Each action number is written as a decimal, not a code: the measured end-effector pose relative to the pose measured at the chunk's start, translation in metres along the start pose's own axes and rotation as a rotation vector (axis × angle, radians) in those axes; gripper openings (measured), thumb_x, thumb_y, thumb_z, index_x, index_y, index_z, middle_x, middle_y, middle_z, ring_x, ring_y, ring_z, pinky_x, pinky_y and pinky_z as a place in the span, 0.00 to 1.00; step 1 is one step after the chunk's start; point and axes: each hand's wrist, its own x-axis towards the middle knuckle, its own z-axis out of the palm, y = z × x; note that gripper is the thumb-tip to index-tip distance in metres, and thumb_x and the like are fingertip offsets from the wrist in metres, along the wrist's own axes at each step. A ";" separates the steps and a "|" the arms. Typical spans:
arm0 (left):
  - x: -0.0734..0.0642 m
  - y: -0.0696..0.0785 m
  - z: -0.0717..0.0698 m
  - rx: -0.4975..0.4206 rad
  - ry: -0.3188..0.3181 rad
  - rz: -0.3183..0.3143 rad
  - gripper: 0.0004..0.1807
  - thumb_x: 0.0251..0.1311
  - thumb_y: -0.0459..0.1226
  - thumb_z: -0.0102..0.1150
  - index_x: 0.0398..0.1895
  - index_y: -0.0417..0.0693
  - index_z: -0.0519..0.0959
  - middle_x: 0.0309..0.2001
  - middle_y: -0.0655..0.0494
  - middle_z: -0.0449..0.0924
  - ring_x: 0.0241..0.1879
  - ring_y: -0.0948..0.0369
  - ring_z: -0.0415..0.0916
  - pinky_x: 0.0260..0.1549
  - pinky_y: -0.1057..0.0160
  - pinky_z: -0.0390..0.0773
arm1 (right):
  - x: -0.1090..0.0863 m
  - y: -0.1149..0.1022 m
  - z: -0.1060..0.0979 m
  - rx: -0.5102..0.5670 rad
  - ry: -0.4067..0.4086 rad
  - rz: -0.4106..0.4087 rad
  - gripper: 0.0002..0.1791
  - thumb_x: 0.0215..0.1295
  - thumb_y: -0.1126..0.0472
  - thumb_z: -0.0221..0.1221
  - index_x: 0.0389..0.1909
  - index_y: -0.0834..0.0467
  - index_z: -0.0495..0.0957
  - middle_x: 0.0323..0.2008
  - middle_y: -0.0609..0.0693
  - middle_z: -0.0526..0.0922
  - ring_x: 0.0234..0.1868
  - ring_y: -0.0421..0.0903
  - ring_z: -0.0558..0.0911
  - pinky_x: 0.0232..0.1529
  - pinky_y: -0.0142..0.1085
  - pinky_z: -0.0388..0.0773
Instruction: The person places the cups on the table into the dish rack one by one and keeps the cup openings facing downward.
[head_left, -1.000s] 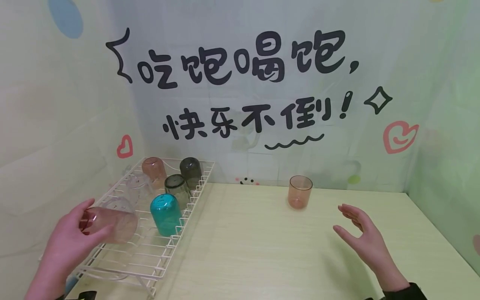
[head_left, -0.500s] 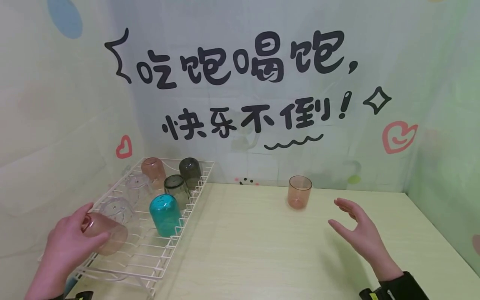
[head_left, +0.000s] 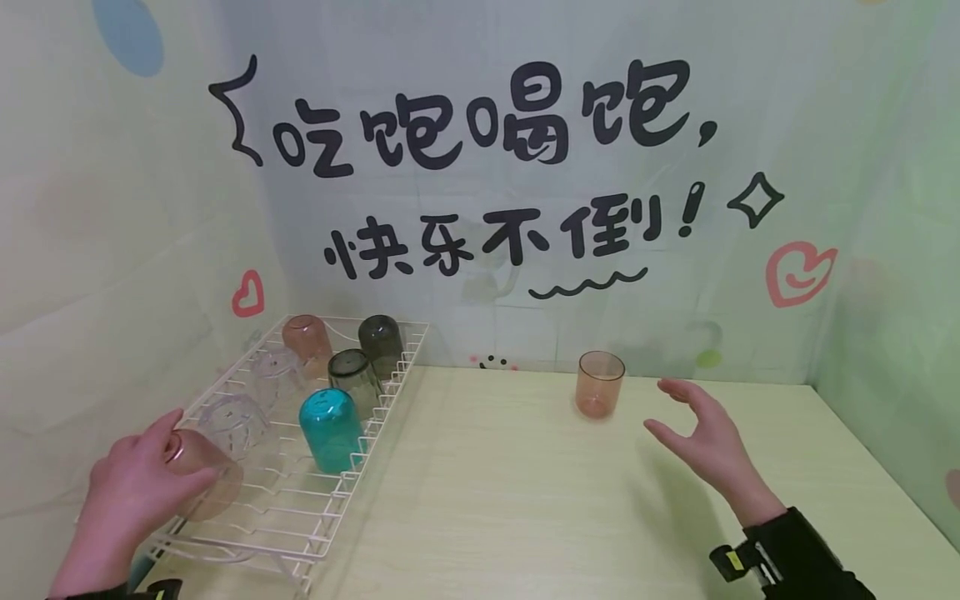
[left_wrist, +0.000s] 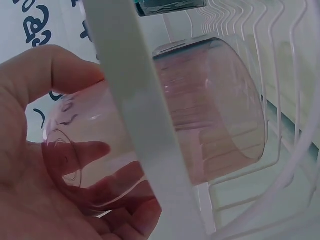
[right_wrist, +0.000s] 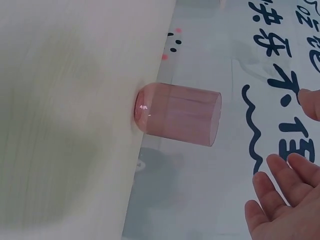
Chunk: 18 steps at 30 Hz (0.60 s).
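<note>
My left hand (head_left: 131,487) grips a clear pink cup (left_wrist: 220,105) round its base end. Tilted, mouth downward, that cup is at the near left part of the white wire rack (head_left: 292,532); whether its rim touches the wires I cannot tell. On the table at the back, another pink cup (head_left: 600,385) stands upright with its mouth up. My right hand (head_left: 708,446) is in the air in front of this cup and to its right, thumb and fingers spread and holding nothing. In the right wrist view a gap separates the fingers from the standing cup (right_wrist: 180,115).
Upside down on the rack are a teal cup (head_left: 332,429), a clear cup (head_left: 234,421), a second clear cup (head_left: 276,375), a grey cup (head_left: 356,379), a dark cup (head_left: 382,342) and a pink cup (head_left: 307,340). A printed curtain (head_left: 480,192) hangs behind the table (head_left: 495,500).
The pink cup in my left hand has come down and nearer to the rack's near left side. My right hand has moved forward and left, closer to the standing pink cup.
</note>
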 end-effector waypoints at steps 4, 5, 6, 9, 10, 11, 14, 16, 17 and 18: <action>0.001 -0.003 0.002 0.019 -0.021 -0.008 0.48 0.45 0.54 0.59 0.62 0.33 0.53 0.44 0.29 0.67 0.45 0.34 0.59 0.38 0.37 0.58 | 0.004 0.002 0.004 -0.027 -0.010 0.007 0.33 0.52 0.47 0.62 0.56 0.59 0.66 0.53 0.56 0.71 0.55 0.55 0.68 0.52 0.54 0.62; 0.001 -0.004 0.002 0.024 -0.027 -0.011 0.48 0.45 0.54 0.59 0.62 0.32 0.53 0.45 0.28 0.67 0.45 0.34 0.58 0.38 0.37 0.58 | 0.005 0.002 0.005 -0.029 -0.012 0.010 0.33 0.52 0.47 0.61 0.56 0.59 0.66 0.53 0.57 0.71 0.55 0.55 0.67 0.52 0.54 0.62; 0.001 -0.006 0.003 0.030 -0.033 -0.013 0.49 0.45 0.54 0.59 0.62 0.32 0.52 0.46 0.28 0.67 0.45 0.34 0.58 0.38 0.37 0.58 | 0.006 0.002 0.006 -0.030 -0.014 0.012 0.33 0.52 0.46 0.61 0.56 0.59 0.66 0.53 0.57 0.71 0.55 0.55 0.67 0.52 0.54 0.62; 0.002 -0.009 0.006 0.049 -0.052 -0.024 0.49 0.45 0.54 0.59 0.62 0.31 0.52 0.46 0.28 0.67 0.44 0.34 0.58 0.38 0.36 0.57 | 0.009 0.004 0.009 -0.029 -0.022 0.017 0.34 0.52 0.46 0.61 0.56 0.59 0.66 0.53 0.57 0.71 0.55 0.56 0.67 0.52 0.54 0.62; 0.002 -0.010 0.007 0.053 -0.054 -0.029 0.49 0.45 0.54 0.59 0.62 0.31 0.52 0.46 0.28 0.67 0.44 0.34 0.58 0.38 0.36 0.57 | 0.010 0.005 0.010 -0.026 -0.025 0.018 0.34 0.52 0.46 0.61 0.57 0.59 0.65 0.53 0.57 0.71 0.55 0.56 0.67 0.52 0.54 0.62; 0.002 -0.011 0.007 0.054 -0.057 -0.035 0.49 0.44 0.54 0.59 0.61 0.31 0.52 0.46 0.28 0.67 0.43 0.34 0.58 0.38 0.36 0.57 | 0.010 0.005 0.011 -0.025 -0.028 0.019 0.34 0.52 0.46 0.61 0.57 0.59 0.65 0.53 0.58 0.71 0.55 0.56 0.67 0.52 0.54 0.62; 0.003 -0.014 0.009 0.060 -0.078 -0.060 0.49 0.44 0.54 0.60 0.59 0.29 0.53 0.45 0.26 0.64 0.43 0.33 0.57 0.38 0.36 0.57 | 0.012 0.007 0.013 -0.029 -0.033 0.024 0.35 0.52 0.45 0.61 0.57 0.59 0.65 0.54 0.58 0.71 0.56 0.56 0.67 0.53 0.53 0.62; 0.003 -0.015 0.009 0.061 -0.097 -0.081 0.49 0.43 0.55 0.60 0.58 0.28 0.53 0.45 0.24 0.62 0.43 0.32 0.57 0.38 0.35 0.57 | 0.013 0.008 0.015 -0.033 -0.036 0.028 0.35 0.52 0.45 0.61 0.58 0.60 0.64 0.54 0.58 0.70 0.56 0.56 0.66 0.53 0.53 0.62; 0.004 -0.016 0.009 0.060 -0.111 -0.094 0.50 0.43 0.56 0.60 0.58 0.28 0.52 0.44 0.24 0.62 0.43 0.32 0.56 0.38 0.35 0.57 | 0.014 0.009 0.015 -0.037 -0.036 0.030 0.36 0.52 0.45 0.61 0.58 0.60 0.64 0.54 0.58 0.70 0.56 0.56 0.66 0.53 0.53 0.62; 0.004 -0.016 0.009 0.062 -0.124 -0.102 0.51 0.43 0.57 0.60 0.58 0.27 0.51 0.45 0.23 0.61 0.43 0.31 0.55 0.38 0.35 0.57 | 0.015 0.009 0.016 -0.039 -0.036 0.031 0.36 0.52 0.46 0.61 0.58 0.60 0.64 0.55 0.58 0.70 0.56 0.56 0.66 0.53 0.53 0.62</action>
